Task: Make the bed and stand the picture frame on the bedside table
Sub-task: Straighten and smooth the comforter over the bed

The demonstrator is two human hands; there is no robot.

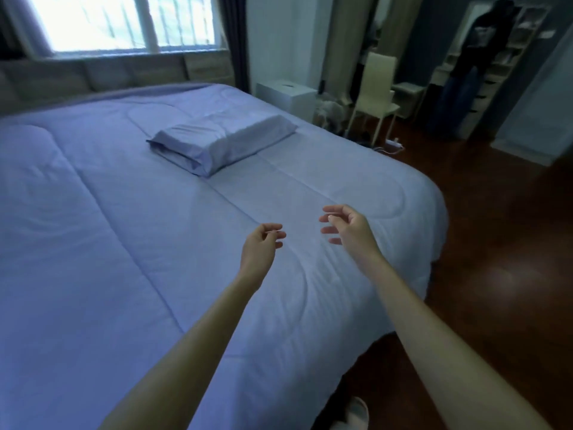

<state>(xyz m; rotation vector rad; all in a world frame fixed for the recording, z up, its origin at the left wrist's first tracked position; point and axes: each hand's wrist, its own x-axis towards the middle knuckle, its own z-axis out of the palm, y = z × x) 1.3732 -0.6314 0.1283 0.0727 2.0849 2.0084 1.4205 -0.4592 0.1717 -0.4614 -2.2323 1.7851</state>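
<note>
A pale lilac quilt [130, 243] lies spread flat over the whole bed. A pillow [223, 144] in a matching case rests on top of it, toward the far right side. My left hand [262, 246] hovers above the quilt near the bed's right edge, fingers loosely curled and holding nothing. My right hand [344, 226] hovers a little to its right, fingers apart and holding nothing. A white bedside table [286, 94] stands beyond the bed's far right corner. I see no picture frame.
A padded headboard [102, 76] runs under a bright window [121, 21]. A cream chair [376, 94] and a white desk stand at the right. A person in dark clothes [477, 66] stands by shelves. Dark wooden floor [496, 259] lies right of the bed; a white slipper [356, 411] is below.
</note>
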